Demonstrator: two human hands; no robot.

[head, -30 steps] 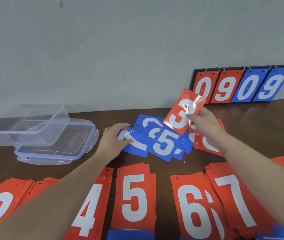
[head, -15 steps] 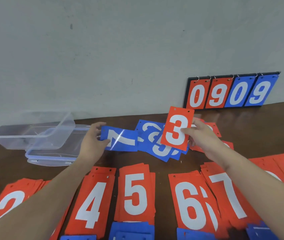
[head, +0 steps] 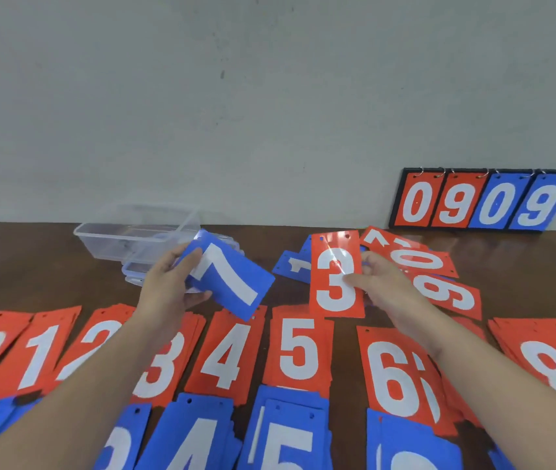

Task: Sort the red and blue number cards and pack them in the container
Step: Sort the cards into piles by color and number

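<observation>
My left hand (head: 168,286) grips a blue card marked 7 (head: 232,279), tilted in the air in front of the clear plastic container (head: 127,235). My right hand (head: 381,283) holds a red card marked 3 (head: 336,273) upright above the table. A row of red card piles (head: 300,347) numbered 0 to 8 runs across the table below my hands. Blue card piles (head: 286,432) lie along the near edge. Loose red cards (head: 439,283) and a blue card marked 1 (head: 292,264) lie unsorted behind the red 3.
A black scoreboard stand (head: 483,201) showing 0 9 0 9 leans on the grey wall at the back right. The container's lid (head: 134,271) lies under it at the back left. Brown table surface (head: 32,266) shows at the left.
My left hand has lifted the blue 7 off the loose pile and carried it up and left. My right hand has brought the red 3 upright and lower. The view has tilted up.
</observation>
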